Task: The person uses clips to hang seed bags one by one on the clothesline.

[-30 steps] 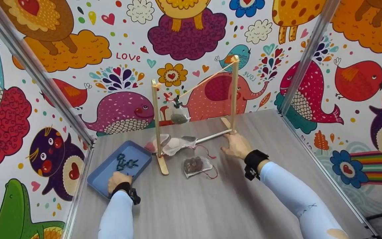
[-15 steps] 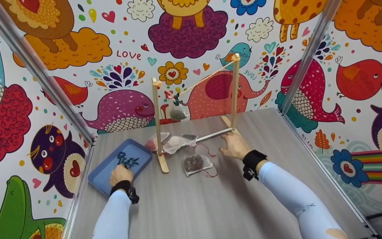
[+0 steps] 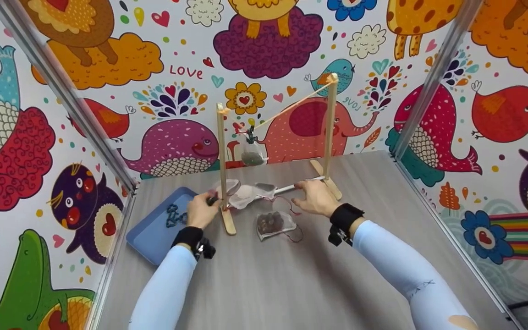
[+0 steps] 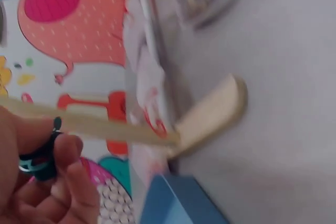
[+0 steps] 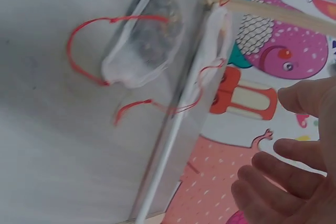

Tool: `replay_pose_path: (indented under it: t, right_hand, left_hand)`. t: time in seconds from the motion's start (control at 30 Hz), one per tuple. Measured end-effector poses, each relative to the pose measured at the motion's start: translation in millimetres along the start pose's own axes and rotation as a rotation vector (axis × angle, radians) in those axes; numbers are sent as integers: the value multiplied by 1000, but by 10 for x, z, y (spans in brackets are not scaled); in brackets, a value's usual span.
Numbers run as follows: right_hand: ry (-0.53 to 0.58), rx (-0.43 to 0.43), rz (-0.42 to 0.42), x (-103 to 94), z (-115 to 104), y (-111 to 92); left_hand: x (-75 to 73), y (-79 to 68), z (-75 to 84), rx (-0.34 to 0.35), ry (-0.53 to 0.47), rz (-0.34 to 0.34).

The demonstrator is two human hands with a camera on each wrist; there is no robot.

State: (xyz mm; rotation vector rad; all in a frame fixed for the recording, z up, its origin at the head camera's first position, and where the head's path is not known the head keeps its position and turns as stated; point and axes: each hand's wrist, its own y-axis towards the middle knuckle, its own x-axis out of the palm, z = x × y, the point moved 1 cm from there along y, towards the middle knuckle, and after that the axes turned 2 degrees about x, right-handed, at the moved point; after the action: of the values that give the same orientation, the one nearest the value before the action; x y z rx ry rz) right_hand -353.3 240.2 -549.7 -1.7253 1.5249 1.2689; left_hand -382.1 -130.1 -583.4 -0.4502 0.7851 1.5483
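My left hand [image 3: 202,211] pinches a small dark green clip [image 4: 42,161] between thumb and finger, beside the left post [image 3: 222,156] of a wooden rack. My right hand [image 3: 316,197], fingers apart and holding nothing, hovers by the white crossbar [image 3: 284,188] near the right post [image 3: 331,128]. From the rack's sagging cord [image 3: 291,107] hangs a mesh drawstring pouch [image 3: 252,156], fastened with a dark clip [image 3: 250,134]. More pale pouches [image 3: 245,196] lie along the crossbar, partly behind the left post. A pouch with brown contents [image 5: 152,40] and a red string lies on the table in front.
At the left a blue tray [image 3: 151,238] holds several dark green clips [image 3: 172,215]. The rack's wooden feet [image 3: 229,223] rest on the grey table [image 3: 264,284]. Cartoon-printed panels with metal frame bars [image 3: 429,82] enclose the back and sides.
My left hand has risen out of the tray with a clip and moved right and forward to the left post. My right hand has shifted slightly left along the crossbar.
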Motion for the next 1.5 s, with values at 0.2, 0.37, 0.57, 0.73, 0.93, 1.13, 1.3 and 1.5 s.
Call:
replay_pose_path:
  t: [0.2, 0.37, 0.57, 0.73, 0.93, 1.13, 1.3, 1.5]
  right_hand:
    - [54, -82, 0, -7, -148, 55]
    - [91, -175, 7, -3, -257, 129]
    - [159, -223, -41, 4, -356, 166]
    - [131, -295, 4, 13, -360, 178]
    - [14, -393, 84, 11, -309, 184]
    - [-55, -356, 83, 28, -216, 177]
    - [-84, -300, 77, 50, -130, 147]
    - [-112, -307, 71, 121, -52, 108]
  left_hand:
    - [207, 58, 438, 60, -94, -97]
    - [333, 92, 755, 52, -230, -189]
    - [439, 78, 1049, -12, -320, -332]
    - [534, 65, 1168, -20, -423, -422]
    - [607, 41, 1183, -70, -544, -487]
    - [701, -29, 1138, -136, -646, -433]
    - [1235, 76, 550, 63, -414, -304]
    - [1966, -26, -147, 362, 100, -304]
